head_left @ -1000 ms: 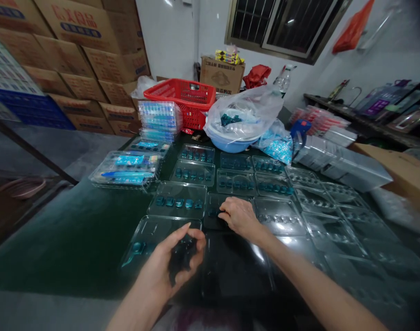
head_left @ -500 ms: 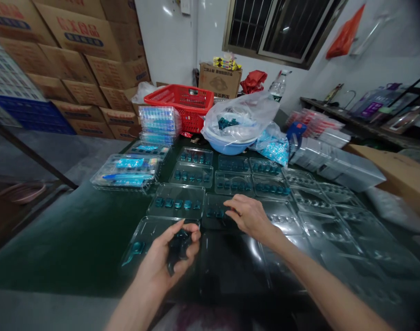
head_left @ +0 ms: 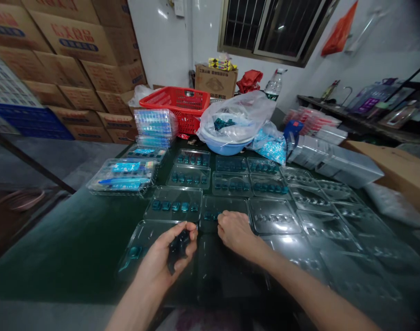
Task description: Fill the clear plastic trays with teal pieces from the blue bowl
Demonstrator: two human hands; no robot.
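My left hand (head_left: 168, 253) is curled closed above the front-left clear plastic tray (head_left: 141, 232), thumb against forefinger. A dark patch shows inside its curl, too dim to name. My right hand (head_left: 235, 232) is closed in a pinch at the near edge of another clear tray (head_left: 239, 204). Whatever its fingertips hold is hidden. Small teal pieces (head_left: 210, 215) sit in that tray just left of the fingers. A row of similar teal pieces (head_left: 175, 206) lies in the tray to its left. The front-left tray holds a teal piece (head_left: 134, 252).
More clear trays (head_left: 275, 218) spread to the right. Filled packs (head_left: 125, 177) with blue pens lie at left, below a stack of packs (head_left: 155, 124). Behind are a red basket (head_left: 187, 124), a blue basin (head_left: 227, 146) covered with plastic, and a bag of blue bits (head_left: 274, 147).
My right hand has moved down and slightly left, and its fingers have closed from a loose spread into a pinch. My left hand stays nearly in place. The whole view has shifted slightly.
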